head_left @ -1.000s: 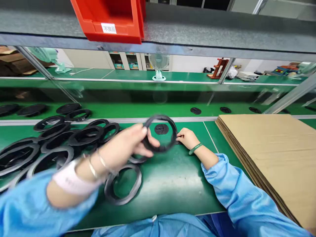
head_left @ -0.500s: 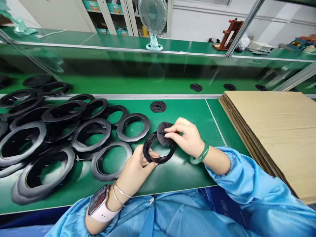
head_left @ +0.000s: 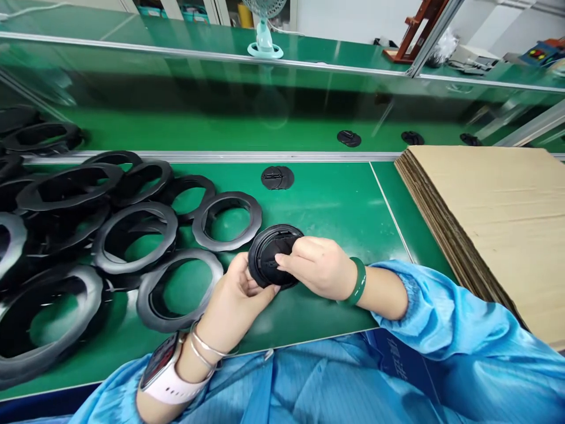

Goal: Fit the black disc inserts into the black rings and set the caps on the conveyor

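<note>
Black plastic ring (head_left: 276,237) sits cradled in the half-closed left hand (head_left: 241,288); the right hand (head_left: 320,268) pinches its centre. I'd keep pressure even. Left of the ring lie more black rings (head_left: 200,224); farther right, stacked cardboard (head_left: 481,235).

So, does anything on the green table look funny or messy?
Nothing looks broken, but the black rings on the left lie in a messy, overlapping heap, some tilted on others, while the cardboard sheets sit in a neat stack.
</note>
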`<action>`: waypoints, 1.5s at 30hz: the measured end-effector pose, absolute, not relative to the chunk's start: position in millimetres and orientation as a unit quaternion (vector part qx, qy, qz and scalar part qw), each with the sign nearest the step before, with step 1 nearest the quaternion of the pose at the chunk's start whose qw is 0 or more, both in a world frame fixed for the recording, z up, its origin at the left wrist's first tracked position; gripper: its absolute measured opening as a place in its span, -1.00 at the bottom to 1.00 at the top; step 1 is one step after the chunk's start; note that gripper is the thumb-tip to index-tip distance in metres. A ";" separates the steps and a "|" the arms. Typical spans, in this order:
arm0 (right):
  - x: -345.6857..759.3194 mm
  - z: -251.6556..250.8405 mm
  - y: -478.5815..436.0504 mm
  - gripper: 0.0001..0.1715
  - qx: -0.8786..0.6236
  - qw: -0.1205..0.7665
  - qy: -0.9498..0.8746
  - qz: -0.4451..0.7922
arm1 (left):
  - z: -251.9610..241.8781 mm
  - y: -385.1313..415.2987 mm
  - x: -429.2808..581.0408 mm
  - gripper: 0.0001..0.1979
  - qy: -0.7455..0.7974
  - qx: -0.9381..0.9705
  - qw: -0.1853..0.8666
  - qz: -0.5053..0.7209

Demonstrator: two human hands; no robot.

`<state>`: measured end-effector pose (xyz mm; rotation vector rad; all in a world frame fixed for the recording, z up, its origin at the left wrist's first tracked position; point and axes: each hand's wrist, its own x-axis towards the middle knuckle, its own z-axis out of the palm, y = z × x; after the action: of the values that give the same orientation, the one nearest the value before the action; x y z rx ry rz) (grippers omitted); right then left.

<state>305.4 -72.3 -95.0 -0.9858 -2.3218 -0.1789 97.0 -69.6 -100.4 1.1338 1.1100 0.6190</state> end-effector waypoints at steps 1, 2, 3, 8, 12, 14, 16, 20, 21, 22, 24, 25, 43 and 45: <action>305.5 -95.9 -72.7 -0.78 -0.370 0.298 -0.878 -0.065 | -100.3 -69.7 96.9 -0.47 0.490 0.502 0.658 0.273; 305.4 -96.6 -73.0 -0.78 -0.369 0.296 -0.879 -0.065 | -100.1 -69.9 96.8 -0.48 0.490 0.503 0.658 0.273; 305.3 -96.9 -73.1 -0.78 -0.368 0.296 -0.879 -0.069 | -99.9 -70.1 96.7 -0.48 0.489 0.504 0.657 0.273; 304.3 -93.9 -72.0 -0.78 -0.369 0.301 -0.876 -0.075 | -98.5 -70.3 97.0 -0.50 0.487 0.510 0.654 0.273; 302.2 -91.1 -72.3 -0.75 -0.389 0.293 -0.872 -0.043 | -97.7 -70.0 97.5 -0.51 0.486 0.513 0.651 0.276; 300.1 -91.6 -73.4 -0.72 -0.400 0.297 -0.867 -0.031 | -97.1 -70.0 97.7 -0.52 0.493 0.517 0.644 0.275; 298.3 -92.9 -74.6 -0.71 -0.410 0.303 -0.860 -0.024 | -96.2 -70.0 98.1 -0.52 0.500 0.521 0.635 0.273; 298.3 -95.2 -75.1 -0.72 -0.418 0.309 -0.854 -0.008 | -94.5 -69.9 99.2 -0.53 0.506 0.520 0.631 0.276; 298.9 -95.2 -74.9 -0.72 -0.417 0.311 -0.854 -0.002 | -94.3 -69.9 99.4 -0.53 0.505 0.518 0.633 0.276; 299.5 -95.0 -74.6 -0.73 -0.415 0.312 -0.855 0.004 | -94.2 -70.0 99.5 -0.53 0.504 0.516 0.636 0.275; 299.9 -93.9 -74.6 -0.73 -0.412 0.313 -0.856 0.007 | -94.5 -70.4 99.4 -0.53 0.504 0.513 0.639 0.273; 299.4 -93.1 -74.9 -0.73 -0.412 0.310 -0.857 0.003 | -94.9 -70.6 99.1 -0.52 0.506 0.512 0.639 0.272; 285.8 -93.4 -82.2 -0.57 -0.447 0.212 -0.868 -0.031 | -102.5 -70.6 97.5 -0.48 0.516 0.521 0.624 0.269; 284.7 -90.8 -81.4 -0.58 -0.447 0.188 -0.874 -0.018 | -103.3 -70.8 97.0 -0.47 0.515 0.527 0.622 0.264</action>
<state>284.7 -81.4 -90.8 -1.2590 -2.4600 -0.0513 97.0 -70.8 -103.3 1.2094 1.1835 0.6071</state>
